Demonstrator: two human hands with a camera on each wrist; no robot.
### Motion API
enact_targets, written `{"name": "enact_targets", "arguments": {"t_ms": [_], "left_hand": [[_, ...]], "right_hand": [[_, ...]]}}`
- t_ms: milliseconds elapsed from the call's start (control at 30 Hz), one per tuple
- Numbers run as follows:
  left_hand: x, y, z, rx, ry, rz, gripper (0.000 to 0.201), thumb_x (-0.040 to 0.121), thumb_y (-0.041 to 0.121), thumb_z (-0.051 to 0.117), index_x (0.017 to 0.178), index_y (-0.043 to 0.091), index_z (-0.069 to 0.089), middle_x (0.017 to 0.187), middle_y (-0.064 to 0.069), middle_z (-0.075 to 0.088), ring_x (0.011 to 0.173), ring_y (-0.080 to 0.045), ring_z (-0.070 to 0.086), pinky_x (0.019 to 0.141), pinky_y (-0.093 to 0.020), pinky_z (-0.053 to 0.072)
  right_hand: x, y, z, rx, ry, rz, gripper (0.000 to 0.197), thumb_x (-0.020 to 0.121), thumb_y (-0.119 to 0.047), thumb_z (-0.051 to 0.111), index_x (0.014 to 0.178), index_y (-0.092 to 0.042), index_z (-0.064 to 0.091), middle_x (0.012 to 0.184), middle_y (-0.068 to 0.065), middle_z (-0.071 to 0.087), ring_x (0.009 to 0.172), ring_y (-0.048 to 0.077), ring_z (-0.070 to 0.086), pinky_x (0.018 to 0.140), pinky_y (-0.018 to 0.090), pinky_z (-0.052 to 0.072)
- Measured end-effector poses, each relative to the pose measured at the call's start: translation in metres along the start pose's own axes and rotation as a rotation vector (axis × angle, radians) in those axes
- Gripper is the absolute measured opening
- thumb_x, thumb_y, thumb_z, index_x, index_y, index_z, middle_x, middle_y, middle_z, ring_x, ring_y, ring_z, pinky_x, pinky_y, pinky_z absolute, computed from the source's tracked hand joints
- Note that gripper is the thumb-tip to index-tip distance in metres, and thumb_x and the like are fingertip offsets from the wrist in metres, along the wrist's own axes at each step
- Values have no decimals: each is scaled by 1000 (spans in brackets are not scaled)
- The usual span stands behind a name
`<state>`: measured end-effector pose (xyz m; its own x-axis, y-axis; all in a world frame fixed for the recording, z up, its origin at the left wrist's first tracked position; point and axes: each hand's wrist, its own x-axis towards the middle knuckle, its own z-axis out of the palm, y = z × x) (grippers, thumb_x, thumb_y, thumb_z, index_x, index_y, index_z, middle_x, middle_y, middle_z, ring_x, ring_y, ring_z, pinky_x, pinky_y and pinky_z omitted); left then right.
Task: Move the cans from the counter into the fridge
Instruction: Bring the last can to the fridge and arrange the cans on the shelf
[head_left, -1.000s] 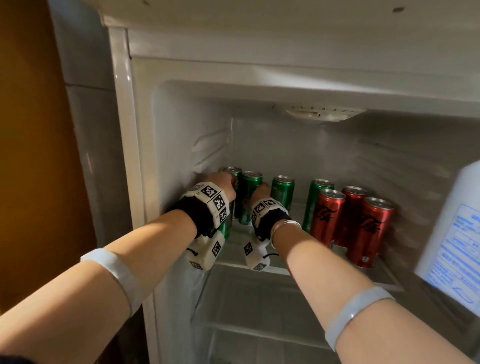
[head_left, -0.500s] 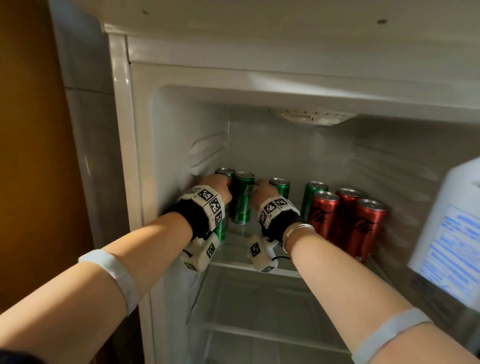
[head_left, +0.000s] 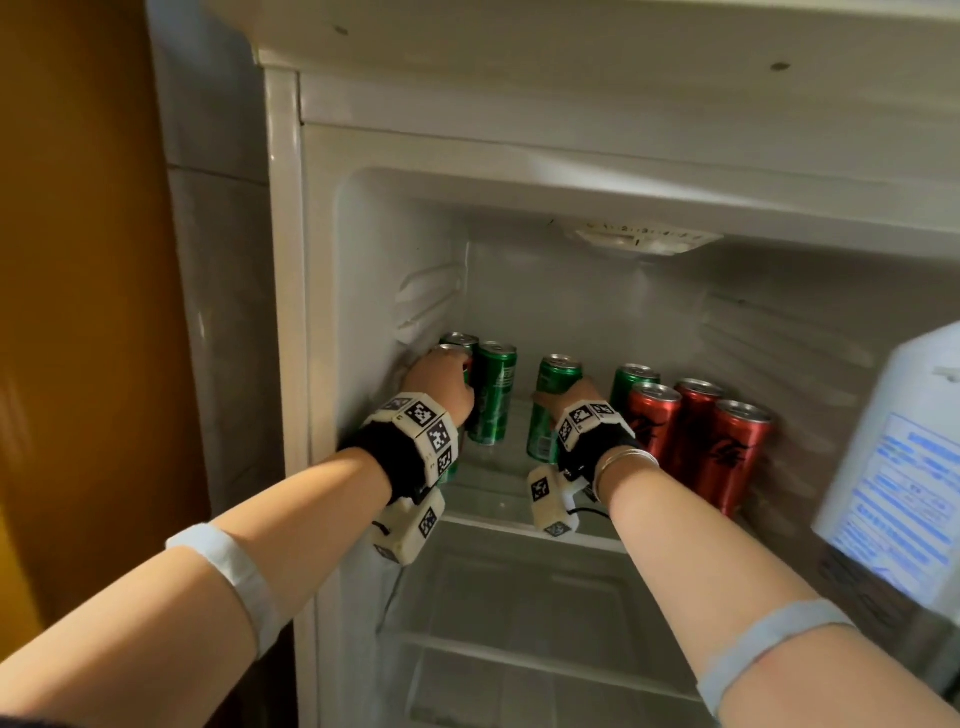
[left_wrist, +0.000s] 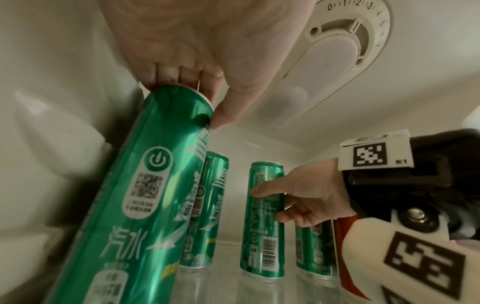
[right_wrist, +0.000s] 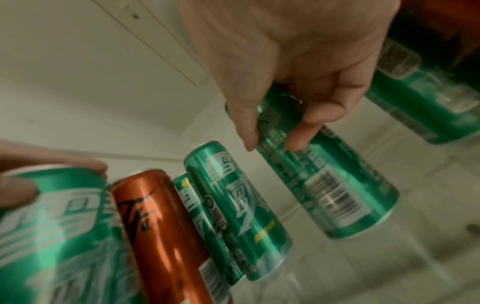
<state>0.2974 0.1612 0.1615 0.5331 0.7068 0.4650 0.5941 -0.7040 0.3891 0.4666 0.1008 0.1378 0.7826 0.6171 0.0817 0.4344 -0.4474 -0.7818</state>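
Inside the open fridge, slim green and red cans stand on the upper glass shelf (head_left: 493, 501). My left hand (head_left: 441, 382) grips the top of a green can (left_wrist: 145, 195) beside the left wall, fingers over its rim (left_wrist: 192, 96). My right hand (head_left: 571, 397) holds another green can (head_left: 550, 415) round its upper body, thumb and fingers on either side (right_wrist: 272, 142). Two green cans (head_left: 493, 395) stand between my hands, with a red can (right_wrist: 155, 222) next to the left one. Three red cans (head_left: 696, 431) and one green can (head_left: 631, 382) stand at the right.
The fridge door (head_left: 893, 493), with a blue-printed label, hangs open at the right. A thermostat dial and lamp (left_wrist: 337, 51) sit on the ceiling above the cans. Below is a lower wire shelf (head_left: 519, 665). A brown wall (head_left: 78, 312) runs along the left.
My right wrist has shifted to the right, and that hand now wraps the third green can. The left hand stays on its can by the wall. The head view has tilted slightly.
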Motion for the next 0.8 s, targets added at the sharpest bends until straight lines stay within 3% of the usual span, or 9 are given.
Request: {"name": "enact_targets", "arguments": {"t_ms": [100,233,367,533,700,800], "left_hand": [[-2,-2,-1,11,19,10,41,90,13,48,131,16,52,133,-8,55,123,-24,50,101,-31,38],[-5,-4,5,55,82,26,42,92,17,44,133,17,47,136,-4,52,124,-23,46,102,-31,35],[-2,-6,12,21,79,27,43,91,16,44,134,15,47,136,-5,51,124,-24,47,104,-33,35],[-3,-8,16,19,119,30,42,91,19,44,133,17,47,136,-3,51,124,-23,45,104,-31,31],[-2,-11,18,15,136,28,42,91,19,45,133,19,47,136,-3,51,124,-23,44,105,-32,30],[-3,-12,20,35,174,35,40,90,20,45,130,20,50,134,-2,53,122,-22,46,103,-31,30]], "right_hand": [[0,-5,7,7,-29,-47,44,72,-40,74,102,-13,58,96,7,68,81,22,65,73,32,51],[-6,-15,24,-16,-97,-117,42,73,-37,73,106,-15,59,95,5,68,86,23,67,81,39,56],[-11,-24,40,32,-89,-117,47,74,-31,74,113,-12,53,100,8,66,88,25,68,81,41,57],[-14,-32,50,131,-149,-121,43,80,-20,70,115,-9,47,97,6,61,88,26,68,69,31,56],[-20,-29,43,57,-205,-146,33,84,-23,66,111,-8,55,108,10,68,88,26,69,80,37,57],[-25,-21,21,-87,-7,-206,37,86,-24,60,121,-12,53,112,9,65,96,28,66,89,37,53]]}}
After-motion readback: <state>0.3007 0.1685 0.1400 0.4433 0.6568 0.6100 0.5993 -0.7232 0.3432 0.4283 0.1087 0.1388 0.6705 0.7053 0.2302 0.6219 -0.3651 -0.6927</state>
